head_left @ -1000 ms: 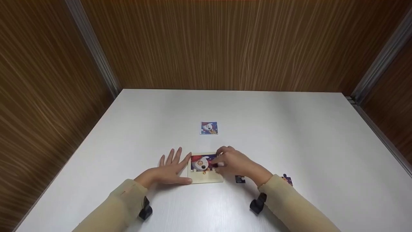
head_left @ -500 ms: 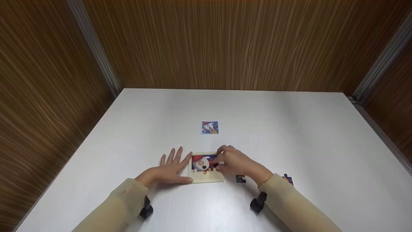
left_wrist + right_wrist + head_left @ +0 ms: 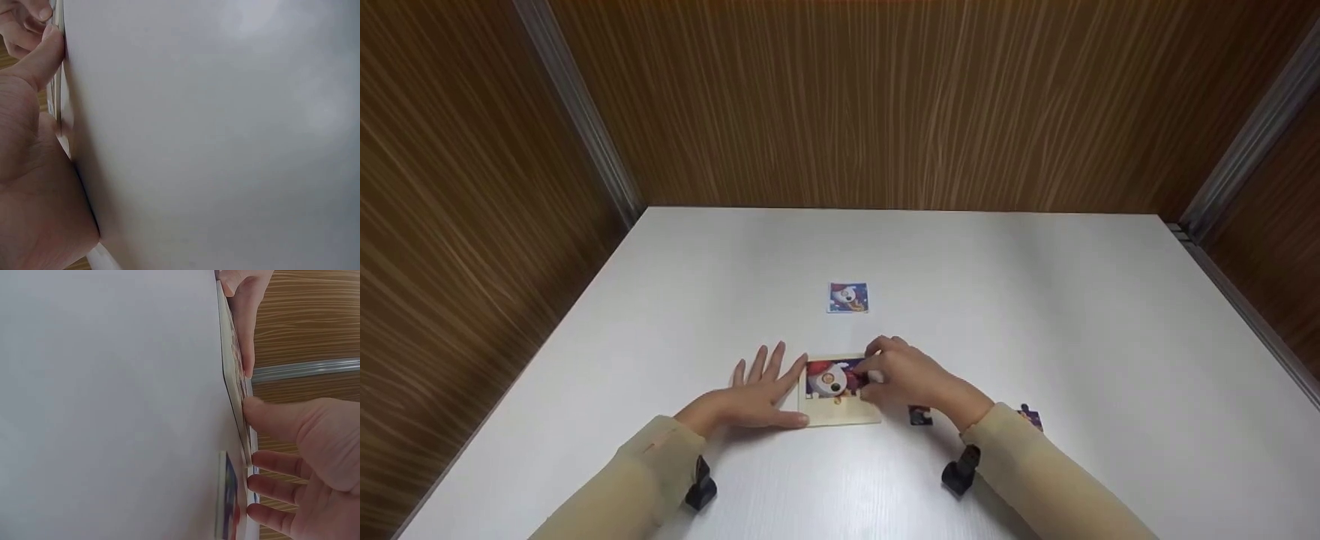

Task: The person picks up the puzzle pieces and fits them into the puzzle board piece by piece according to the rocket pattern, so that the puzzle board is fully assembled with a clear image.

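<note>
My left hand [image 3: 754,399] lies flat with spread fingers, its thumb and index fingertip touching the left edge of a cream puzzle tray [image 3: 840,414]. Fitted pieces in the tray's upper part show a white dog-like face [image 3: 829,380] in a red hat. At the tray's right side my right hand [image 3: 911,375] bends its thumb and index finger around a dark puzzle piece [image 3: 856,381], partly hidden by the fingers. The right wrist view shows that thumb [image 3: 256,413] on the tray's surface, the other fingers [image 3: 275,486] lower along its edge.
A dark loose puzzle piece [image 3: 920,415] lies beside the right wrist, and another purple piece [image 3: 1030,417] farther right, partly behind the sleeve. Beyond the tray is a small square picture card [image 3: 848,298]. Wood-patterned panels [image 3: 855,105] enclose the white table [image 3: 997,300].
My right index finger has drawn back slightly from the dark piece's middle toward the tray's right edge. The left hand and the tray have stayed in place.
</note>
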A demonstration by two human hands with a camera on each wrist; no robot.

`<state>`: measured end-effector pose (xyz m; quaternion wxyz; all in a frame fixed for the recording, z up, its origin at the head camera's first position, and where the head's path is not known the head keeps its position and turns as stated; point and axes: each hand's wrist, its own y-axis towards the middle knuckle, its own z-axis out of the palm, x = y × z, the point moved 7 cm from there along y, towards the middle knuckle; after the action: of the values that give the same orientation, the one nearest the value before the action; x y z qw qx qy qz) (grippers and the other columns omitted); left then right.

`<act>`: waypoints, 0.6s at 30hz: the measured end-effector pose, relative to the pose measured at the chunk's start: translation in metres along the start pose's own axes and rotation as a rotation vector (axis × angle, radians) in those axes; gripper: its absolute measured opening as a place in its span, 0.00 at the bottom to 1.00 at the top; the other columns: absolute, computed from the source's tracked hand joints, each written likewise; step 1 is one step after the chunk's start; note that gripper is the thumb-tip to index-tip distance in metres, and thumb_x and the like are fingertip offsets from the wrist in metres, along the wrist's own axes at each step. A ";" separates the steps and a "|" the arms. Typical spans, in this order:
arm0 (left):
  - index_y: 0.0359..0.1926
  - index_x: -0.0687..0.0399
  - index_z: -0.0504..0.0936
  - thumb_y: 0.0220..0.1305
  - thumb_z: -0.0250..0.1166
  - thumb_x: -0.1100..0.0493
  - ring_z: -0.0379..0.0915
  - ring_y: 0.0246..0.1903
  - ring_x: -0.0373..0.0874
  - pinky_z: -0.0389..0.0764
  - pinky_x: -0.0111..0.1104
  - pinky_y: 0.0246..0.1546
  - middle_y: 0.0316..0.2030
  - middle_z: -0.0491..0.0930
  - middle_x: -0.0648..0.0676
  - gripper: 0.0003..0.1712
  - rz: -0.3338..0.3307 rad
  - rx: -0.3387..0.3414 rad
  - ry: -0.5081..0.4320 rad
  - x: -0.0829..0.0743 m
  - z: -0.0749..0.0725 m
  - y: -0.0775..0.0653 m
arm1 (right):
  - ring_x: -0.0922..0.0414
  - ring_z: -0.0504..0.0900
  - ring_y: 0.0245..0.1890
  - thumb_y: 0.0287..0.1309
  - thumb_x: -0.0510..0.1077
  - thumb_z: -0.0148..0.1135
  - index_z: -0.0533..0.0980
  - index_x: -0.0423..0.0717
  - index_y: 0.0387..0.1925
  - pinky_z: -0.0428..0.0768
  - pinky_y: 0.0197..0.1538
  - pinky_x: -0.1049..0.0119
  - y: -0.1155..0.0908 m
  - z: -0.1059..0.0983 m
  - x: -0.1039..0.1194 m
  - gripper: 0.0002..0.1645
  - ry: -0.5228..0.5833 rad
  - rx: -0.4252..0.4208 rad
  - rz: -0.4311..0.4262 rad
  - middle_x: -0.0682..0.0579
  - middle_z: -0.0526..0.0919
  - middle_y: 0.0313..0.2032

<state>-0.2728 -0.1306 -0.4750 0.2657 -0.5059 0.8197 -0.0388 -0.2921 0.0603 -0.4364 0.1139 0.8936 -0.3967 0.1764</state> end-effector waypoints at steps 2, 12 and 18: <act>0.73 0.42 0.36 0.53 0.54 0.26 0.11 0.67 0.59 0.23 0.58 0.60 0.70 0.20 0.61 0.58 -0.001 0.004 0.005 -0.001 0.001 0.000 | 0.50 0.73 0.48 0.52 0.49 0.68 0.81 0.46 0.47 0.73 0.49 0.55 -0.001 0.000 -0.002 0.21 0.013 0.004 0.018 0.47 0.75 0.48; 0.73 0.42 0.37 0.53 0.54 0.26 0.11 0.67 0.59 0.22 0.58 0.60 0.70 0.20 0.61 0.57 0.003 0.001 -0.004 -0.002 -0.001 0.002 | 0.52 0.75 0.46 0.49 0.49 0.70 0.81 0.43 0.45 0.75 0.49 0.57 -0.019 -0.016 -0.007 0.22 0.023 -0.059 -0.015 0.48 0.78 0.45; 0.73 0.43 0.36 0.53 0.54 0.26 0.11 0.66 0.58 0.21 0.58 0.59 0.70 0.20 0.61 0.57 0.005 0.007 -0.005 -0.003 -0.002 0.000 | 0.53 0.75 0.45 0.47 0.51 0.71 0.81 0.44 0.44 0.76 0.48 0.58 -0.033 -0.022 -0.014 0.23 -0.010 -0.061 0.047 0.49 0.78 0.45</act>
<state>-0.2730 -0.1286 -0.4725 0.2697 -0.5028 0.8203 -0.0396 -0.2807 0.0991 -0.4244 0.1351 0.8810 -0.4234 0.1622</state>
